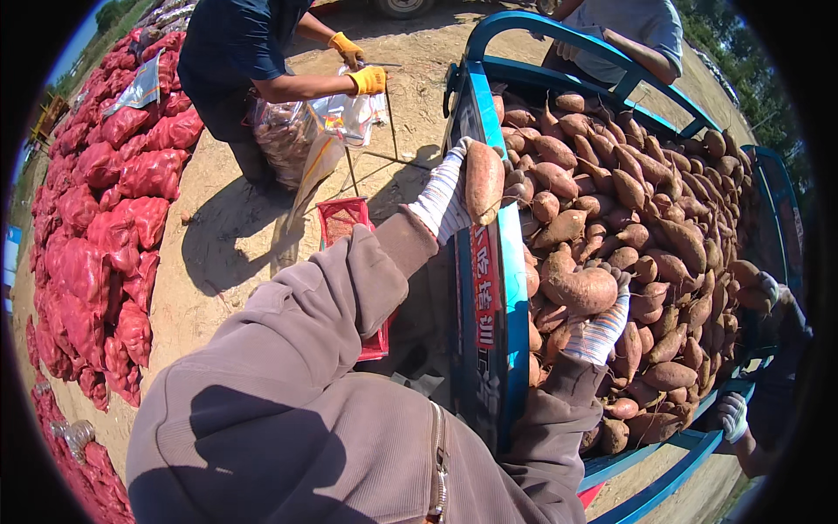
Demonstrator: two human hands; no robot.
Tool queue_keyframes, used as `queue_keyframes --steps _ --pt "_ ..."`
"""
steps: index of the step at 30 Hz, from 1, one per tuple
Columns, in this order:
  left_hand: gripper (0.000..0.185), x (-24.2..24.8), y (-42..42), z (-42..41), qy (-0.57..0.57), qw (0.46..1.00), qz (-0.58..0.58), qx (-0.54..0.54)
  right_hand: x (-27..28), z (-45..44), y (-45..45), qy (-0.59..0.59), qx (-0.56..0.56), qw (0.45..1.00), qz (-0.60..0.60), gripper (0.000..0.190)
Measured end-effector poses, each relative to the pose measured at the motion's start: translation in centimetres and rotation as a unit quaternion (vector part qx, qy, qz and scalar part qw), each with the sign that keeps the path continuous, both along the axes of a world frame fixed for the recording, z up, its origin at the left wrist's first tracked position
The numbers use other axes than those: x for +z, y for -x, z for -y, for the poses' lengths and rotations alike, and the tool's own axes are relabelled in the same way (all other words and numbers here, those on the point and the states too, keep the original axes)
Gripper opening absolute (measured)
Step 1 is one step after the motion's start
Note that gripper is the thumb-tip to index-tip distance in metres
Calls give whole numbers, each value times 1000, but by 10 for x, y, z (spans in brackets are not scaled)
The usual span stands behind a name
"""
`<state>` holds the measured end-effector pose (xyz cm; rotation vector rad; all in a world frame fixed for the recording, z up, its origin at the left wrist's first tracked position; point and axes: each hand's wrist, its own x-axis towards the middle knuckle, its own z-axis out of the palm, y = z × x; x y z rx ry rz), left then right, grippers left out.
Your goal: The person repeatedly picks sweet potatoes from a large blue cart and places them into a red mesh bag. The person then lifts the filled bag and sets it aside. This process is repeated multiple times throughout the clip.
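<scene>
My left hand [446, 193], in a striped knit glove, grips an oblong sweet potato [484, 183] just over the blue rim of the cart [514, 281]. Over the load, my right hand [599, 327] in a matching glove holds a thick, curved sweet potato [579, 281]. Beneath and beyond it lies a deep heap of sweet potatoes [655, 242] filling the cart bed. Most of my right fingers are hidden behind the curved one.
A co-worker in orange gloves [370, 80] stands ahead with a plastic bag [288, 141] of sweet potatoes. Stacked red mesh sacks [98, 229] line the left. A red crate [344, 219] sits below my left arm. Other people [733, 416] work along the cart's sides.
</scene>
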<state>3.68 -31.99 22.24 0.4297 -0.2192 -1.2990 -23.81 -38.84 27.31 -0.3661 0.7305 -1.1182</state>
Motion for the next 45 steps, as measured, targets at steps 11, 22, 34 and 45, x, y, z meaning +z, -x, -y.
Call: queue_keyframes --steps 11,22,34,45 --pt "32 27 50 -184 17 989 -9 -145 20 -134 -95 223 273 913 -204 18" --pt "41 37 53 -252 114 993 25 -22 -52 -147 -150 449 220 761 -413 14" --pt "51 -84 3 -331 -179 976 -96 81 -28 -111 -69 394 190 747 -501 44" --pt "45 -45 -1 -316 -96 982 -129 101 -25 -132 -33 585 101 485 -642 54"
